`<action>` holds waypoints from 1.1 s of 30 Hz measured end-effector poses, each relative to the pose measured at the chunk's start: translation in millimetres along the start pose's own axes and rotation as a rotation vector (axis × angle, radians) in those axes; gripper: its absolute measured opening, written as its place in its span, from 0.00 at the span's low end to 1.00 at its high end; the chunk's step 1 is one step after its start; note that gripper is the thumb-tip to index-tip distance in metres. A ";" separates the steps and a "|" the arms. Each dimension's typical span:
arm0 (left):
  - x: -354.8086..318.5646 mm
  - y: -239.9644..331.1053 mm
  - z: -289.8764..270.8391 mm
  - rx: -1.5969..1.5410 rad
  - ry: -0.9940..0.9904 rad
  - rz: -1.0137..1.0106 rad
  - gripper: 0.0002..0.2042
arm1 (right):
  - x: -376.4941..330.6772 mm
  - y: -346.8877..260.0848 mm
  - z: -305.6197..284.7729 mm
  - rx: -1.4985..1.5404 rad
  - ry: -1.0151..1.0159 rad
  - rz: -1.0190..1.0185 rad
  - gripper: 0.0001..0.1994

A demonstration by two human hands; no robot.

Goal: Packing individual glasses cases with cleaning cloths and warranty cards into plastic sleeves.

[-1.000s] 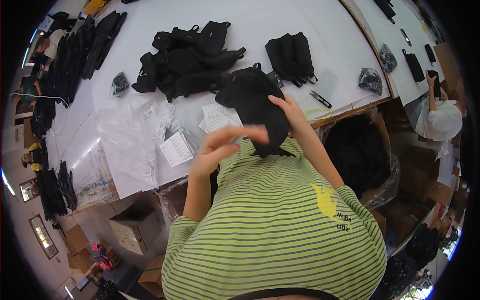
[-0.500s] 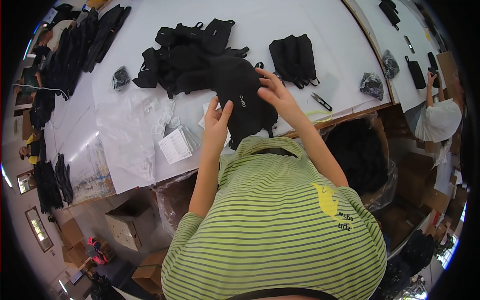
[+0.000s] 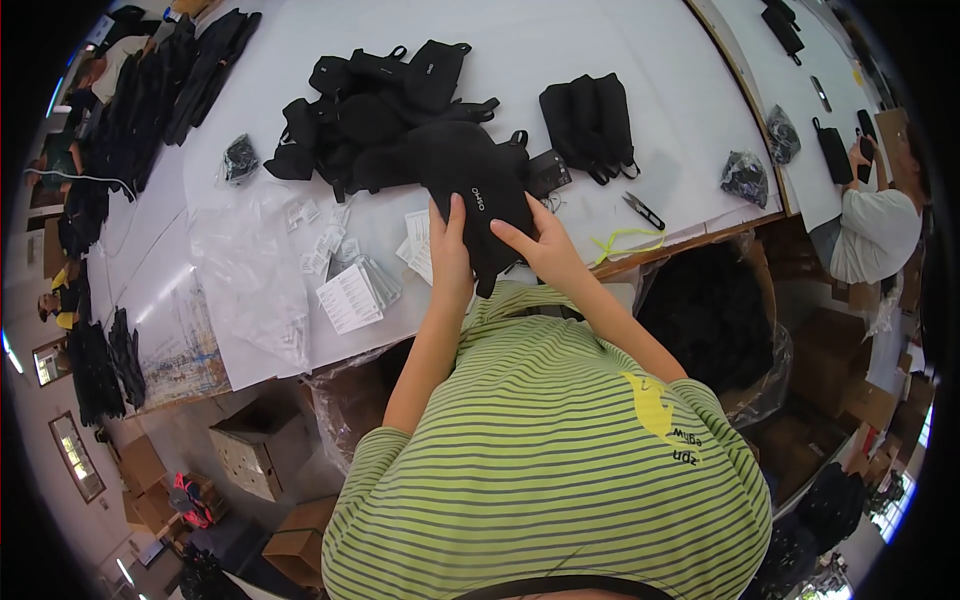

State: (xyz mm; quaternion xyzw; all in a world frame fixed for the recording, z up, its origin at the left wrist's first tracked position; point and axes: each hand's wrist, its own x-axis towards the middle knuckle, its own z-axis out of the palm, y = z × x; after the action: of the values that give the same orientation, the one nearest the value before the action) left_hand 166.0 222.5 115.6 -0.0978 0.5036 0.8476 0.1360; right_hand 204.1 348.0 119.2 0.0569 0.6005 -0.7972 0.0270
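Left grip [image 3: 450, 255]: fingers flat and together, pressed on the left edge of a black pouch [image 3: 475, 195]; clamped on nothing.
Right grip [image 3: 545, 248]: fingers spread, laid on the pouch's lower right side; whether the thumb pinches the fabric, I cannot tell.
Pouch: lies on the white tabletop [image 3: 600, 50] near its front edge, just ahead of the person's striped shirt [image 3: 550, 450], between both hands.
Behind the pouch: a heap of black pouches [image 3: 370, 110], touching it at the far side.
Right of the heap: a stack of black pouches [image 3: 590, 125], apart from the heap.
Just right of the hands: snips [image 3: 640, 210] and a yellow-green cord [image 3: 625, 240] by the tabletop edge.
Left of the hands: paper tags [image 3: 350, 295] and clear plastic bags [image 3: 250, 270], spread flat.
Further right: a small bag of dark parts [image 3: 745, 178].
Below the tabletop edge: a bin of black fabric [image 3: 710, 315] on the right, cardboard boxes [image 3: 245, 450] on the left.
Far right: another person [image 3: 870, 225] at a second table.
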 end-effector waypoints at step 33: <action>35.6 -7.1 -36.8 0.467 0.168 -0.124 0.18 | 1.3 -38.5 -45.0 -0.537 -0.065 0.093 0.26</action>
State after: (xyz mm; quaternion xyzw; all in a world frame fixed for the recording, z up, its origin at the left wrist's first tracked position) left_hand 135.8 198.0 81.5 -0.1646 0.6884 0.6871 0.1641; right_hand 201.1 401.9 143.5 0.0497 0.7858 -0.6088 0.0966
